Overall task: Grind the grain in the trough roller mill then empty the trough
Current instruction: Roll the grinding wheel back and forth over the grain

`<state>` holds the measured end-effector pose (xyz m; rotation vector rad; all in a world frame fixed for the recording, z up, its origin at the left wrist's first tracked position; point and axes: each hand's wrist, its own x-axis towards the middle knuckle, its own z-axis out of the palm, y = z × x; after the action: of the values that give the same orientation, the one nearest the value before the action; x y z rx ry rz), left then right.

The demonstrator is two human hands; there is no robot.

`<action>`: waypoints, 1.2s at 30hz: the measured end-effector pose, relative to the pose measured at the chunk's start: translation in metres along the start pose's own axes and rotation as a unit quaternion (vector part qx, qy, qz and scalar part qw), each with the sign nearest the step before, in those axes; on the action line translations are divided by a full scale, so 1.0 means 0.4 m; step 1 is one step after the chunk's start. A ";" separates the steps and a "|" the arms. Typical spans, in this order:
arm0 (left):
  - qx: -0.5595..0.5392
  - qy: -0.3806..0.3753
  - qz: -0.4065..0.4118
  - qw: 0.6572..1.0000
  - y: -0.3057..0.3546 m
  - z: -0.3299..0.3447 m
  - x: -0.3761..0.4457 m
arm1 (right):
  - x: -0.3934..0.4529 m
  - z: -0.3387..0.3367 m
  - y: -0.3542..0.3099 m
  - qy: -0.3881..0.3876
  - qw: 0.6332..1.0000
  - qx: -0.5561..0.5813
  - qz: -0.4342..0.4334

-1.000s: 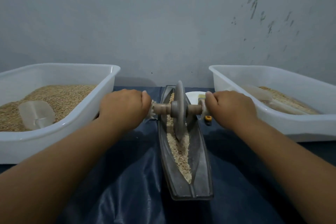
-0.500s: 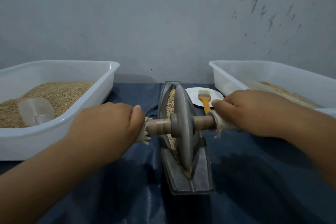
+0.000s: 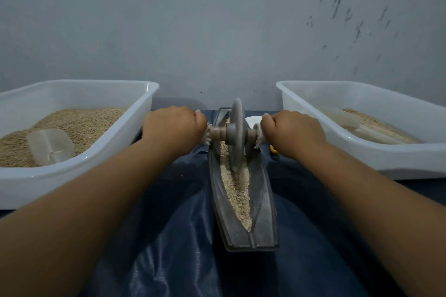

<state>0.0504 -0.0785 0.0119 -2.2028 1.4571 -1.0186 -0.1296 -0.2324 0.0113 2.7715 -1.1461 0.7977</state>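
Observation:
A dark boat-shaped trough (image 3: 263, 205) lies lengthwise on a blue sheet, pointing away from me. Crushed grain (image 3: 237, 190) fills its groove. A grey disc roller (image 3: 237, 135) stands upright in the far part of the trough on a wooden axle (image 3: 217, 132). My left hand (image 3: 172, 129) grips the axle's left handle and my right hand (image 3: 293, 131) grips its right handle. Both handle ends are wrapped in white cloth and hidden inside my fists.
A white tub (image 3: 79, 166) at the left holds whole grain and a clear scoop (image 3: 50, 146). A second white tub (image 3: 376, 152) at the right holds grain and another clear scoop (image 3: 357, 128). A white plate (image 3: 253, 120) and part of a yellow brush (image 3: 274, 149) lie behind my right hand. A grey wall stands close behind.
The roller was pulled to the near end of the trough half a second ago; both hands have now pushed it back to the far part, uncovering the grain in the near groove.

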 end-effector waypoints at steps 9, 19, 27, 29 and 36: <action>-0.062 -0.013 0.077 0.995 -0.008 -0.075 -0.152 | -0.104 -0.124 0.014 -0.153 0.987 0.034 -0.029; -0.015 -0.010 -0.001 1.000 0.012 -0.012 -0.082 | -0.048 -0.029 0.001 0.014 0.998 -0.047 -0.030; -0.054 -0.045 -0.019 0.997 0.004 -0.006 -0.010 | 0.021 -0.009 -0.007 -0.009 1.000 -0.008 0.001; -0.035 -0.043 -0.001 0.998 0.006 -0.010 -0.035 | 0.000 -0.025 -0.003 -0.036 0.999 -0.009 -0.003; -0.067 -0.053 0.069 0.994 -0.005 -0.075 -0.151 | -0.112 -0.120 0.002 -0.115 0.993 0.018 -0.025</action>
<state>0.0166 -0.0201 0.0104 -2.1738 1.6464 -0.7690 -0.1781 -0.1933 0.0317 2.9708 -1.0982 0.5104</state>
